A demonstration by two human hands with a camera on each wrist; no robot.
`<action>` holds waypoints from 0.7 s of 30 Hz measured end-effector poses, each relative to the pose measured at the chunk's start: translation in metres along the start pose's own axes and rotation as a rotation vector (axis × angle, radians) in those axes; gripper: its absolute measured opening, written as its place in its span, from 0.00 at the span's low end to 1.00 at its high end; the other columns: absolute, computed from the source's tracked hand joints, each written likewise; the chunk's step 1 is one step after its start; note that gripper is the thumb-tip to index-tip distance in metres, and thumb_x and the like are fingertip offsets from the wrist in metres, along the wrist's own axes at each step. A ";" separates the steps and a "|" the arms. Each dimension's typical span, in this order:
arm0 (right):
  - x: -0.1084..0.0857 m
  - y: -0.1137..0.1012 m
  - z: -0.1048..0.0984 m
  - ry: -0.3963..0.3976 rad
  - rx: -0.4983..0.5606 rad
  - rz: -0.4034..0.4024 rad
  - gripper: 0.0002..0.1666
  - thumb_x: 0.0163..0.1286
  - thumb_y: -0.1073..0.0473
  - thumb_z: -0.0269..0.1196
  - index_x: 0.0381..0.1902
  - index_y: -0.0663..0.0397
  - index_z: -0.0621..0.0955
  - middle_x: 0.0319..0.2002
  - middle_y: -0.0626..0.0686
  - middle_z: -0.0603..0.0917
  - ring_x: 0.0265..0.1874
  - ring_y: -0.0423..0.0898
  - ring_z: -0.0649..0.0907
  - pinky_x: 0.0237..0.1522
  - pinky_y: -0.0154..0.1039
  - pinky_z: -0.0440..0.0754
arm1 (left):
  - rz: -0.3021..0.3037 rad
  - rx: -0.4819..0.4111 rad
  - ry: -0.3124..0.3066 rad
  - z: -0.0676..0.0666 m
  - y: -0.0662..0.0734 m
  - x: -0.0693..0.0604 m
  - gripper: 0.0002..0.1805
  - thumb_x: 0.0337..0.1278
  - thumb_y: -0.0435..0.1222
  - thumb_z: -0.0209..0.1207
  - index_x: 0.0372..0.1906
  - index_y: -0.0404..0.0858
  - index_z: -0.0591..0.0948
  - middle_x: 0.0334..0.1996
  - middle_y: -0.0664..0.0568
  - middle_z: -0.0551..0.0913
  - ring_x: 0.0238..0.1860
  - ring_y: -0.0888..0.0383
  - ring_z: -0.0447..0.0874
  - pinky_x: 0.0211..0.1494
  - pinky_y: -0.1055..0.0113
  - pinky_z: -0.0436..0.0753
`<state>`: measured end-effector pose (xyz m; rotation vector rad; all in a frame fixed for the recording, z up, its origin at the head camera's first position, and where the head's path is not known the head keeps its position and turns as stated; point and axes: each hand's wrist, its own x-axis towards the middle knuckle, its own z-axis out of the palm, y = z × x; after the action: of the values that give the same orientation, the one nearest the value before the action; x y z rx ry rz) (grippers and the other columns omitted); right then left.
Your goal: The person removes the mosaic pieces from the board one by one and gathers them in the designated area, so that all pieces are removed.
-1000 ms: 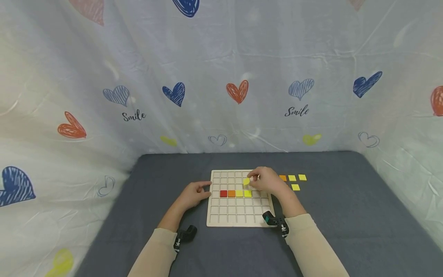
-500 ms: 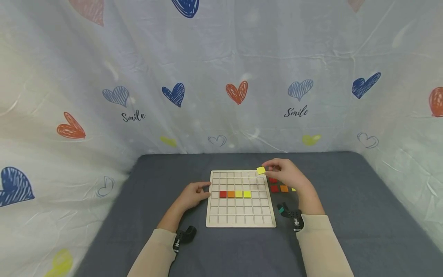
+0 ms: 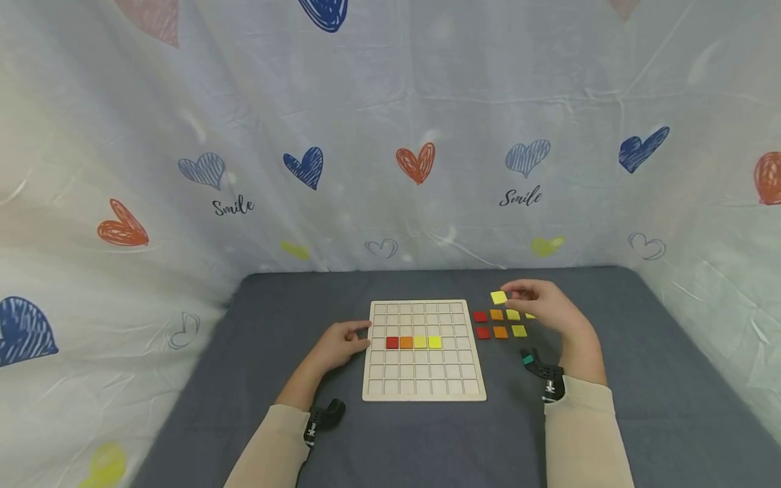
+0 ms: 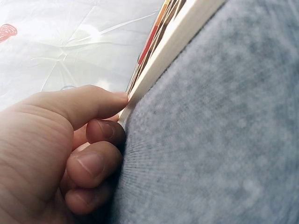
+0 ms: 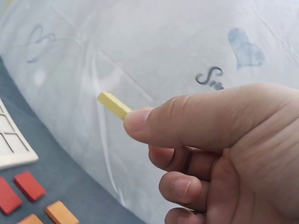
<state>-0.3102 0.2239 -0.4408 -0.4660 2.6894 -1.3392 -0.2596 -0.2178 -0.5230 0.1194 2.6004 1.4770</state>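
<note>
1. The right hand (image 3: 543, 303) has its grip pinched on a yellow tile (image 3: 498, 297), thumb against it at one end; in the right wrist view the tile shows edge-on, with the lower fingers curled in toward the palm.
2. That tile is held up over the far right part of the table (image 3: 427, 440), to the right of the board and just behind the loose tiles.
3. The left hand (image 3: 337, 343) has its grip spread at the left edge of the pale grid board (image 3: 421, 387), thumb and index finger touching that edge with a gap between them; the left wrist view shows other fingers bent below the thumb.
4. On the board, four tiles sit side by side in one row: a red one (image 3: 392, 342), an orange one (image 3: 406, 342) and two yellow ones (image 3: 428, 342), in that order from the left.
5. Just right of the board, the loose tiles lie in two rows, each starting with red (image 3: 483, 333), then orange (image 3: 500, 332), then yellow (image 3: 519, 331); the far row has another yellow tile at its end, partly covered by the right hand.
6. Both arms wear beige sleeves (image 3: 588, 434) and black wrist devices (image 3: 325, 415).
7. A pale curtain (image 3: 366, 102) printed with hearts and "Smile" hangs behind the table.
</note>
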 end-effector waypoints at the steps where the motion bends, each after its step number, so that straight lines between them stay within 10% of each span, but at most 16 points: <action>1: -0.002 0.003 -0.003 0.003 0.002 0.013 0.23 0.73 0.56 0.68 0.60 0.62 0.82 0.41 0.56 0.78 0.39 0.51 0.76 0.41 0.49 0.78 | -0.001 -0.002 0.000 0.000 0.000 0.000 0.26 0.66 0.35 0.68 0.68 0.40 0.80 0.14 0.55 0.72 0.12 0.62 0.58 0.18 0.66 0.62; 21: -0.025 0.065 -0.021 -0.063 -0.075 0.319 0.26 0.72 0.59 0.65 0.62 0.71 0.79 0.62 0.73 0.75 0.59 0.68 0.74 0.61 0.69 0.67 | -0.007 0.002 0.006 0.002 -0.003 0.003 0.27 0.66 0.36 0.68 0.69 0.41 0.79 0.15 0.54 0.73 0.12 0.62 0.58 0.18 0.66 0.62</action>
<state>-0.3054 0.2842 -0.4807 -0.0766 2.6279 -1.1197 -0.2622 -0.2176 -0.5270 0.1066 2.6045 1.4746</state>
